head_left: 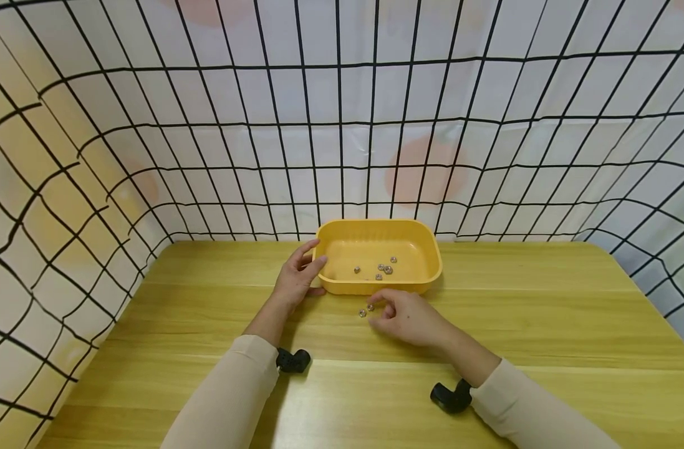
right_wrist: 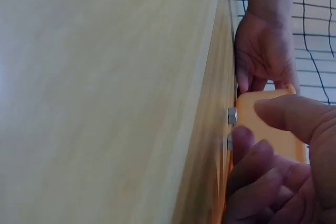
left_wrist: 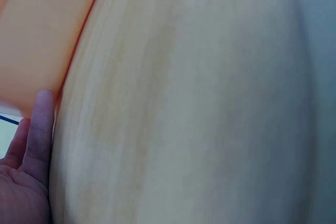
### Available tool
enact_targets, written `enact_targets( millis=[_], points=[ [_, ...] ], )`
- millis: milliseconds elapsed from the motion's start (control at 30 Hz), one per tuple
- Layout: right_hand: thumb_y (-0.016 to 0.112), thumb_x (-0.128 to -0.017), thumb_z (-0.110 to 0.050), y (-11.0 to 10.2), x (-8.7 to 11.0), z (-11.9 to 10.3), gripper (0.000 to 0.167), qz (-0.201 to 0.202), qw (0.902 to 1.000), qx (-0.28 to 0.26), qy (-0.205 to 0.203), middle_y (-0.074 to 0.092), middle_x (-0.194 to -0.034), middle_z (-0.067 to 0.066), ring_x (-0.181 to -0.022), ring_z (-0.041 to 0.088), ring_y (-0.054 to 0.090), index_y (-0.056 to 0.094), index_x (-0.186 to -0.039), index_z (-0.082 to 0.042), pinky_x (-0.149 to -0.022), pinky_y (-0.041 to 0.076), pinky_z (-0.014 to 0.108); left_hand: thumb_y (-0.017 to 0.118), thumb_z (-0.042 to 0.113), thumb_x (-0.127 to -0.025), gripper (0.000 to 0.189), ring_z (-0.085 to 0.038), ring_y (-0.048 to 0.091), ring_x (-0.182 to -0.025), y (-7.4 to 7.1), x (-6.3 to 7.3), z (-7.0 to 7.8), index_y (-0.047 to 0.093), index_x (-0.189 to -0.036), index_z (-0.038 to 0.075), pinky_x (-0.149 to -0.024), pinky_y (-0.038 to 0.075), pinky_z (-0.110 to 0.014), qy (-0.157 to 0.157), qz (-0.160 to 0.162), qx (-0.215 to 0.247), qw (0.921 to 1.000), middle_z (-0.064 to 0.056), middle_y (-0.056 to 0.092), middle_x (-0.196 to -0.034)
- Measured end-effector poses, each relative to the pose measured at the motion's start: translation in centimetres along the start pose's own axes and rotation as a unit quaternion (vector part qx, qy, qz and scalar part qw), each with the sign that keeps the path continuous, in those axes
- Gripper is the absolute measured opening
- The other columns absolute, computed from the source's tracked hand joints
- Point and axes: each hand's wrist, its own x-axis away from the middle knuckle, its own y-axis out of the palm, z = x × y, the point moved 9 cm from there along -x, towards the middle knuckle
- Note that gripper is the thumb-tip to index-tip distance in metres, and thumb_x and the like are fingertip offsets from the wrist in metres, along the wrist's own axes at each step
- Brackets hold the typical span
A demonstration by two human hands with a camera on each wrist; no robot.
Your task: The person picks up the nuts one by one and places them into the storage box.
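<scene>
A yellow plastic bin point(head_left: 342, 287) stands at the back of the wooden table, with several small metal nuts point(head_left: 388, 270) on its floor. My left hand point(head_left: 298, 274) holds the bin's left end, thumb over the rim and fingers along the outside; two of its fingers point(left_wrist: 39, 135) lie by the bin wall in the left wrist view. Just in front of the bin, two nuts point(head_left: 362, 313) lie close together on the tabletop. Over them is my right hand point(head_left: 409, 317), its thumb and bent index finger apart and nothing between them. The right wrist view shows both nuts point(right_wrist: 232, 115) near its fingertips.
A black wire grid point(head_left: 370, 125) with pale cloth behind it rises along the table's back and sides. Black wrist-worn devices point(head_left: 293, 360) stick out by both sleeves. Wooden tabletop point(head_left: 544, 312) extends to the left, right and front of the bin.
</scene>
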Motion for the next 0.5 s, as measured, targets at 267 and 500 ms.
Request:
enact_targets(
  millis=[267, 500],
  points=[
    [0.078, -0.090, -0.026, -0.5, -0.1, 1.6, 0.039, 0.001, 0.9999, 0.017, -0.001, 0.061, -0.081, -0.002, -0.069, 0.011, 0.053, 0.068, -0.125, -0.011, -0.063, 0.044, 0.022, 0.066, 0.031, -0.101, 0.055, -0.036, 0.060, -0.121, 0.0, 0.2, 0.1, 0.047, -0.153, 0.031, -0.063, 0.065, -0.031, 0.000, 0.000, 0.003, 1.0000, -0.013, 0.050, -0.146],
    [0.078, -0.090, -0.026, -0.2, -0.6, 1.0, 0.032, 0.009, 0.9984, 0.053, -0.016, 0.060, -0.076, -0.005, -0.067, 0.010, 0.054, 0.071, -0.120, -0.015, -0.062, 0.044, 0.024, 0.066, 0.033, -0.101, 0.055, -0.036, 0.060, -0.121, 0.0, 0.2, 0.2, 0.047, -0.153, 0.031, -0.064, 0.065, -0.031, 0.000, 0.001, 0.001, 1.0000, -0.014, 0.049, -0.147]
  ],
)
